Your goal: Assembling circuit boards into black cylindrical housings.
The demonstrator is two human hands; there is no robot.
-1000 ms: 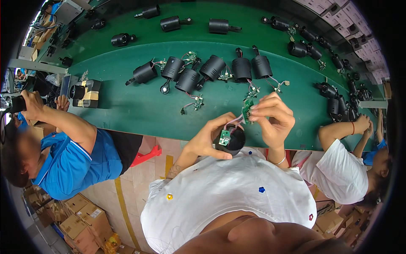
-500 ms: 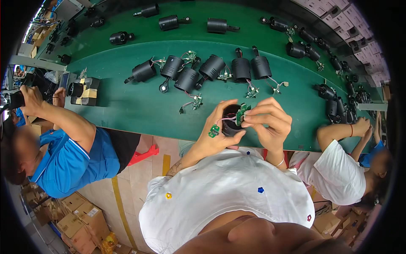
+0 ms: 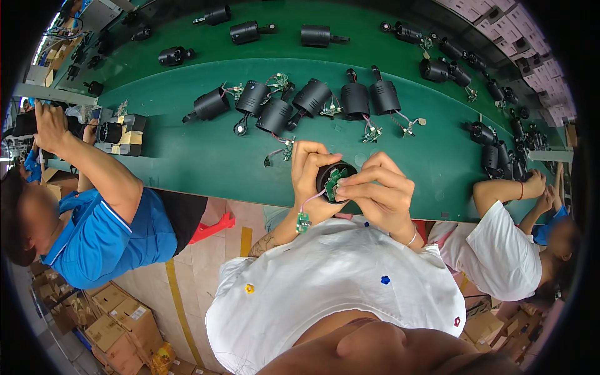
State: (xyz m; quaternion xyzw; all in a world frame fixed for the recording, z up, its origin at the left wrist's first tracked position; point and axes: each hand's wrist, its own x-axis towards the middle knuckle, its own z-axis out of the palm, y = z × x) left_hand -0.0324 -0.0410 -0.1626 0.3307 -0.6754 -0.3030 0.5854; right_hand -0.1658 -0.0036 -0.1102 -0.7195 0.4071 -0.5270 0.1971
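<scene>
My left hand (image 3: 305,177) is wrapped round a black cylindrical housing (image 3: 322,175), its mouth turned up toward me. Between the thumb and fingertips of my right hand (image 3: 382,189) is the edge of a green circuit board (image 3: 335,177), which lies tilted in the housing's mouth. How deep it sits is hidden by the fingers. A smaller green board (image 3: 303,222) dangles on a pale wire outside the housing, below my left hand.
Several black housings (image 3: 312,97) with wired boards lie beyond my hands on the green bench (image 3: 206,159); more stand on the raised green strip behind. A person in blue (image 3: 119,231) works at left, one in white (image 3: 506,250) at right. Cardboard boxes (image 3: 125,312) are on the floor.
The circuit board has gone from standing above the housing's mouth down into it. Both hands have shifted slightly left, and the smaller board now hangs lower.
</scene>
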